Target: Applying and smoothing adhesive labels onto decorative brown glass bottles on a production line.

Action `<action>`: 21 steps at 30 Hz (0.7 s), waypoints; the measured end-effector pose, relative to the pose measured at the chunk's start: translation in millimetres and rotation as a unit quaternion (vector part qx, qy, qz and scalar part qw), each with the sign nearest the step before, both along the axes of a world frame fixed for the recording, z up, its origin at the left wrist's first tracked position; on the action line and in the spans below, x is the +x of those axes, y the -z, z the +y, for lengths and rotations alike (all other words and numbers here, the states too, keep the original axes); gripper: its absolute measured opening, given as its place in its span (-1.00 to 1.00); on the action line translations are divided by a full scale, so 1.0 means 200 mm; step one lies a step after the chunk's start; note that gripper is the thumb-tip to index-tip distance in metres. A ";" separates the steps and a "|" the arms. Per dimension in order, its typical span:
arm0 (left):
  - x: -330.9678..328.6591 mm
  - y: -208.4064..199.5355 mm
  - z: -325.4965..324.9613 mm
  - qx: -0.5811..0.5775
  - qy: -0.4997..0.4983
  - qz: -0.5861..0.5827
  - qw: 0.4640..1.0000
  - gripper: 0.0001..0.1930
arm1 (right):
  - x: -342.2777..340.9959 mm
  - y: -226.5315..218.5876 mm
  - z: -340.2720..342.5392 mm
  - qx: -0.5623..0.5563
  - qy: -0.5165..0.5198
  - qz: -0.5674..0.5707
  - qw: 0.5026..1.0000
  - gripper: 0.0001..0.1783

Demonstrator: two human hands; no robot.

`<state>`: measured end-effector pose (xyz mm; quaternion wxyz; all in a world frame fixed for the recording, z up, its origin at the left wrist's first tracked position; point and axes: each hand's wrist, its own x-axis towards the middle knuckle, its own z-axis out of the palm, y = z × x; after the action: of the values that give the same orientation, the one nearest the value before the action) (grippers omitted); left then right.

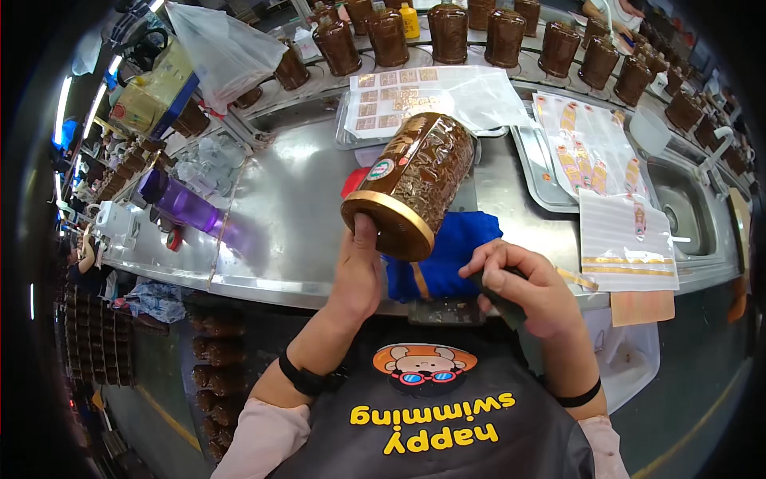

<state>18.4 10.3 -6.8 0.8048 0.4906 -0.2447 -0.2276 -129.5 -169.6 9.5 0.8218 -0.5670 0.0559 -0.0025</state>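
My left hand [357,275] holds up a glossy brown ceramic jar [431,164], tilted with its base toward me. A gold band rings the base, and a small round decal and raised pattern show on its side. My thumb lies against the base; the other fingers are mostly hidden behind the jar. To the right and lower, my right hand [533,289] is closed on a dark flat scraper-like piece [504,305], apart from the jar. Below the jar a crumpled blue cloth [463,243] lies at the table's front edge, with a thin gold strip [420,281] on it.
Decal sheets lie on a metal tray [345,132] behind the jar and another tray [531,172] at right, beside a sink [678,211]. A purple bottle [185,203] stands left on the steel table [279,215]. Brown jars [448,33] line the conveyor at the back.
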 end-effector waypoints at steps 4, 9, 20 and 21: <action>-0.02 0.03 0.01 0.008 0.007 -0.011 1.000 -0.37 | 0.04 0.00 0.07 -0.148 -0.017 0.013 0.989 -0.72; -0.02 0.01 0.00 0.007 0.036 0.011 0.999 -0.37 | 0.16 0.00 0.16 -0.154 -0.102 0.058 0.981 -0.72; 0.01 0.19 0.05 0.104 0.017 -0.116 0.988 -0.40 | -0.11 -0.04 -0.08 -0.101 0.043 -0.015 0.994 -0.89; 0.07 0.30 0.10 0.196 -0.017 -0.192 0.961 -0.38 | -0.14 -0.04 -0.11 -0.122 0.049 -0.031 0.991 -0.90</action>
<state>32.5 30.6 -67.1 0.6346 0.6772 -0.3369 -0.1588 -157.9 -191.1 17.3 0.7464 -0.6596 0.0575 -0.0671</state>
